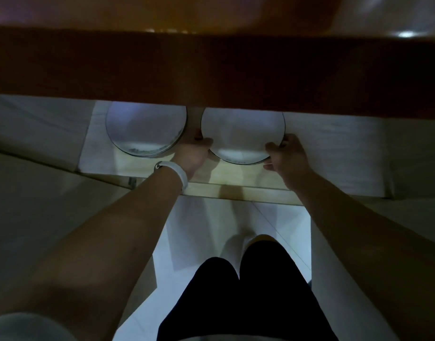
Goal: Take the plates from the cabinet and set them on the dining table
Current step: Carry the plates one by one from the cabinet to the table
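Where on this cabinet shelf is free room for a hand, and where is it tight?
Free: a patch left of the left plate stack, and the bare shelf strip in front of it and the right plate. Tight: the gap between the two, filled by the left hand; the right hand grips the plate's other side.

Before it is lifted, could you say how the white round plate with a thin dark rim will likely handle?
The white round dark-rimmed plate looks glazed and rigid, so it should lift without flexing but may be slippery. It would probably chip if knocked against the pale wooden shelf. The left hand and right hand grip opposite edges, which should steady it.
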Demonstrator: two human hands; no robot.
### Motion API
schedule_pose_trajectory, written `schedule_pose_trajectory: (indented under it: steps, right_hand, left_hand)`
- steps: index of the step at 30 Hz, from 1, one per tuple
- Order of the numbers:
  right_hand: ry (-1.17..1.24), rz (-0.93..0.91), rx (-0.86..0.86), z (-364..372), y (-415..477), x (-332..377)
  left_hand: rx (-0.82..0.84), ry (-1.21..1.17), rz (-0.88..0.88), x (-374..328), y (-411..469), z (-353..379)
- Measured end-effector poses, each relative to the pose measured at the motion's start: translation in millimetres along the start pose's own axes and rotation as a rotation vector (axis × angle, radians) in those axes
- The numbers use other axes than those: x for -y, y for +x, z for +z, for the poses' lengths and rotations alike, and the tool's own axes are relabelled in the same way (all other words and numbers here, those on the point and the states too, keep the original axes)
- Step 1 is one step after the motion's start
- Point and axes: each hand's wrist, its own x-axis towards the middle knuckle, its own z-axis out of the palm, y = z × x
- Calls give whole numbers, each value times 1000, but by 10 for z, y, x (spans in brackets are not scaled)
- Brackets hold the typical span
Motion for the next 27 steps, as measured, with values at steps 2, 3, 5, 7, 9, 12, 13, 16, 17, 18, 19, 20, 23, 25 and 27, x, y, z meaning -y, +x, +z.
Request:
schedule_pose_trajectory:
  steps: [2, 3, 5, 7, 9, 12, 13, 16, 17, 18, 19, 20, 23, 25, 27]
  right_hand:
    - [-12, -5, 9, -1, 95, -10]
    - [-7, 0, 9, 0, 124, -12]
    - [2, 25, 6, 3, 156, -5]
    - [19, 26, 9, -5, 165, -12]
    - [34, 16, 18, -15, 156, -36]
    - [69, -2, 13, -31, 84, -73]
    - [75, -16, 14, -41, 37, -84]
    - [94, -64, 40, -96, -161, -97]
    - [108, -71, 52, -128, -250, -78]
    - [107, -73, 60, -162, -329, -64]
    - [97, -71, 66, -198, -418, -41]
    - [89, -68, 72, -235, -518, -8]
    - [44, -51, 79, -351, -811, 66]
    - [9, -26, 75, -434, -1013, 96]
    - [17, 10, 88, -490, -1226, 117]
  left_hand:
    - [15, 30, 3, 6, 88, 0]
    - [10, 45, 1, 3, 116, -2]
    - [-9, 58, -3, 10, 151, -3]
    - [-28, 41, -7, 1, 146, 10]
    - [-23, 21, -6, -4, 112, 8]
    - [-39, 18, 13, 69, 79, -10]
    - [-45, 7, 9, 100, 62, -12]
    - [-89, -48, -20, 50, -127, 1]
    - [-75, -60, -28, 39, -205, 0]
    - [-56, -65, -30, 27, -285, -8]
    - [-42, -64, -39, 9, -367, -16]
    - [-34, -73, -66, 6, -439, -23]
    - [-7, -132, -153, -86, -761, -11]
    - [0, -125, -174, -157, -1011, -17]
    - [-5, -145, -195, -202, -1249, -43]
